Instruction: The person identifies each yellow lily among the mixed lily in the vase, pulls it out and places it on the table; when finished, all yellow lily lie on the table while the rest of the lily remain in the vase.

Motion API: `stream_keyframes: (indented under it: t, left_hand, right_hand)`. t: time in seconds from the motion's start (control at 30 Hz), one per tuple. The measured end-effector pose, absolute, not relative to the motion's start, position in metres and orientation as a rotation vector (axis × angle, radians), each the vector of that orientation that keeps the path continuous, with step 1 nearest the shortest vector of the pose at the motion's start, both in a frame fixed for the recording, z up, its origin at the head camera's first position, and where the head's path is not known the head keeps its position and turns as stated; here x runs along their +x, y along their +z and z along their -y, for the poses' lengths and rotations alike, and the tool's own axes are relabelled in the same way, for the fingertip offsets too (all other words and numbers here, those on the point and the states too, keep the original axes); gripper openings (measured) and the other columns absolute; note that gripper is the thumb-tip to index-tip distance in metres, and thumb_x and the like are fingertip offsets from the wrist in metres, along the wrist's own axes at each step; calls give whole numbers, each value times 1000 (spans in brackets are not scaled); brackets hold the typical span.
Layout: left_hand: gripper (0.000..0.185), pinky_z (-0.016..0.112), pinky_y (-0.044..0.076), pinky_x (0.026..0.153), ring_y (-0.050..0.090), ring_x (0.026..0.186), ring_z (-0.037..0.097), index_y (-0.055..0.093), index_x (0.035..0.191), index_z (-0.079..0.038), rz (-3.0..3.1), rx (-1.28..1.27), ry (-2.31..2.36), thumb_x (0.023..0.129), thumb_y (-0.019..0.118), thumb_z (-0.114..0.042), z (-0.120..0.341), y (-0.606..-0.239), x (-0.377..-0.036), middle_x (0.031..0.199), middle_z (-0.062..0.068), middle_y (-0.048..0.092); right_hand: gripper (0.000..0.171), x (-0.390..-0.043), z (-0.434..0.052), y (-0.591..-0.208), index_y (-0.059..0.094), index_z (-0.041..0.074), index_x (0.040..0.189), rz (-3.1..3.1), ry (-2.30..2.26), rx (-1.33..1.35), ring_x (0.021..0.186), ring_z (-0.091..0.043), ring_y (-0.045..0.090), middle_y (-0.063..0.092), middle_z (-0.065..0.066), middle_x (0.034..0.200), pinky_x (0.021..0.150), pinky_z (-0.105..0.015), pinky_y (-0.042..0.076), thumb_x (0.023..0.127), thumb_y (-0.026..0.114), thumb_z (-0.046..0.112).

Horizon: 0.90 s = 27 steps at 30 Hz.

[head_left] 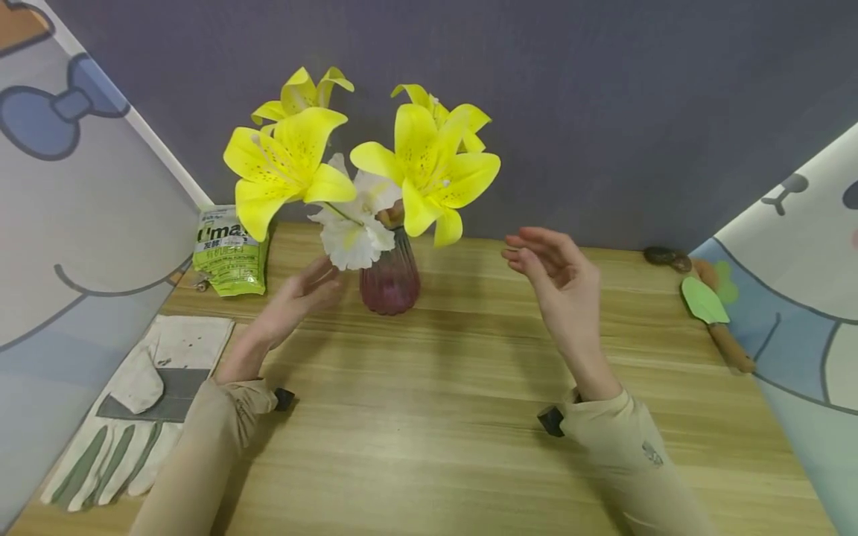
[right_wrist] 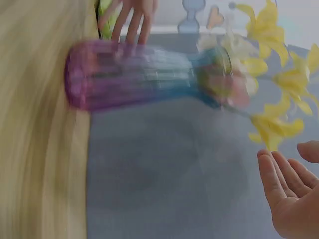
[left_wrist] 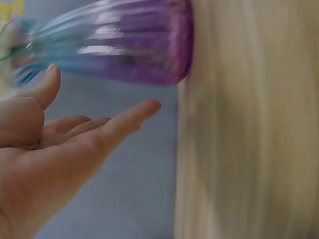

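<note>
Two bare hands hover either side of a ribbed purple glass vase that stands upright on the wooden table, near its far edge in front of the grey backdrop. The left hand sits low, just beside the vase's belly, with its fingers relaxed and spread and nothing in its grasp; the left wrist view shows a gap between its fingertips and the glass. The right hand is raised, well apart from the vase, palm turned inward, fingers loosely straight and also holding nothing. The vase carries tall yellow lilies and a white bloom that spread far wider than its base, so it will likely be top-heavy and prone to tipping if nudged high up. Glass of this kind is probably hard, smooth, fairly slippery and breakable, while the petals look soft and easy to crush. The sounder hold would seem to be around the ribbed lower body, one palm on each side, and not by the stems. Off to the left lie a green pouch and a work glove; a small trowel lies at the right.
</note>
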<state>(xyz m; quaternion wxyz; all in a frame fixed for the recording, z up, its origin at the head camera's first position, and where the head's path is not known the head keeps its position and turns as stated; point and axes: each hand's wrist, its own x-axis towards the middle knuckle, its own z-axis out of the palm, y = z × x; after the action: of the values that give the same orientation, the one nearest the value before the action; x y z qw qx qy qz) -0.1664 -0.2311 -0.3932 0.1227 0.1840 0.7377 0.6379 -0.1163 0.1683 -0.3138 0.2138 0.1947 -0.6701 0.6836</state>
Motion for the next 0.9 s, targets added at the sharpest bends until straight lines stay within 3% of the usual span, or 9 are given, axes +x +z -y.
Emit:
stream_keyframes:
  t: [0.17, 0.37, 0.47, 0.57, 0.7, 0.8, 0.9]
  left_hand:
    - [65, 50, 44, 120, 32, 153, 51, 17, 167, 7, -2098, 482, 1844, 114, 51, -6, 215, -407, -170, 172, 32, 17]
    - [63, 51, 45, 120, 40, 148, 53, 18, 165, 10, -2037, 453, 1852, 112, 50, -1, 207, -412, -174, 172, 33, 14]
    - [63, 49, 48, 118, 44, 143, 55, 17, 165, 11, -2032, 437, 1852, 112, 49, 0, 208, -413, -175, 171, 34, 13]
    - [62, 48, 47, 118, 46, 140, 57, 16, 163, 15, -2042, 413, 1843, 112, 49, 0, 208, -415, -176, 170, 37, 12]
    - [62, 47, 49, 116, 46, 140, 58, 18, 162, 16, -2037, 398, 1855, 112, 50, 0, 207, -418, -179, 170, 38, 13]
    - [60, 46, 52, 114, 46, 140, 57, 20, 163, 15, -2031, 403, 1870, 112, 50, 0, 205, -420, -180, 170, 37, 13]
    - [60, 45, 54, 112, 44, 143, 55, 22, 163, 13, -2020, 416, 1890, 112, 50, -1, 202, -421, -181, 171, 35, 14]
  right_hand:
    - [27, -120, -139, -317, 64, -16, 129, 1884, 1963, 585, 105, -22, 77, 76, -22, 120, 93, -37, 67, 102, 64, -12]
    - [25, -128, -112, -318, 67, -14, 127, 1884, 1968, 623, 102, -21, 77, 76, -22, 117, 92, -41, 68, 102, 66, -11]
    - [25, -133, -100, -317, 69, -13, 126, 1861, 1970, 622, 102, -27, 77, 76, -24, 115, 92, -43, 68, 101, 67, -10]
    - [24, -137, -87, -314, 70, -13, 124, 1845, 1966, 600, 101, -26, 78, 76, -25, 113, 92, -40, 68, 100, 69, -9]
    - [23, -145, -75, -307, 73, -12, 121, 1853, 1904, 608, 82, -14, 68, 77, -19, 104, 74, -25, 60, 99, 72, -6]
    - [17, -151, -70, -303, 74, -13, 114, 1878, 1808, 619, 66, -13, 50, 69, -12, 84, 59, -23, 43, 99, 72, -4]
    - [8, -156, -67, -299, 73, -12, 99, 1911, 1704, 599, 57, -14, 41, 55, -6, 67, 51, -22, 34, 98, 72, -4]
